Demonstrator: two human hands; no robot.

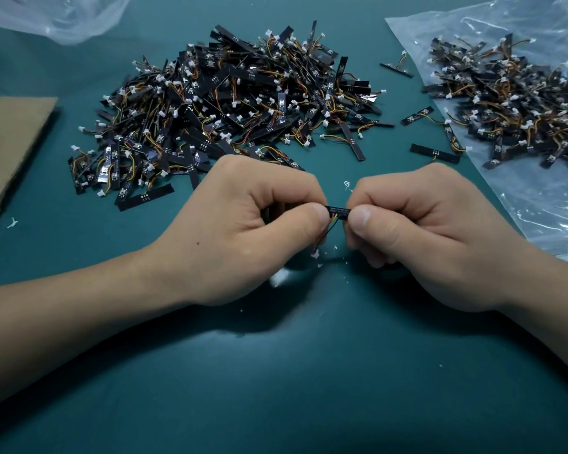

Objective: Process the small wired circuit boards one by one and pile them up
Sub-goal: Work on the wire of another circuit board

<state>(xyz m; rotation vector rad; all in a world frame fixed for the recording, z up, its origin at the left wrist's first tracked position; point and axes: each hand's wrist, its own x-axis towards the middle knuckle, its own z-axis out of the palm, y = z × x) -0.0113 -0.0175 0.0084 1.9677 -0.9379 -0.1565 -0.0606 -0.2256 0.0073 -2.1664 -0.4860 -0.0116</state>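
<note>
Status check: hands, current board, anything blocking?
Left hand and right hand both pinch one small board, wires hanging below. Big pile behind the hands; more boards on plastic bag at right. Nothing blocking; white scraps on mat.

The left hand and right hand are bare; forearms uncovered to the frame edges. Thumbnails short. Small dark spot near left wrist.

2 hands: left hand, right hand. 1 held circuit board. 2 uncountable heaps: 12 o'clock heap, 2 o'clock heap. 2 bags: 11 o'clock bag, 2 o'clock bag. 1 cardboard sheet.
</note>
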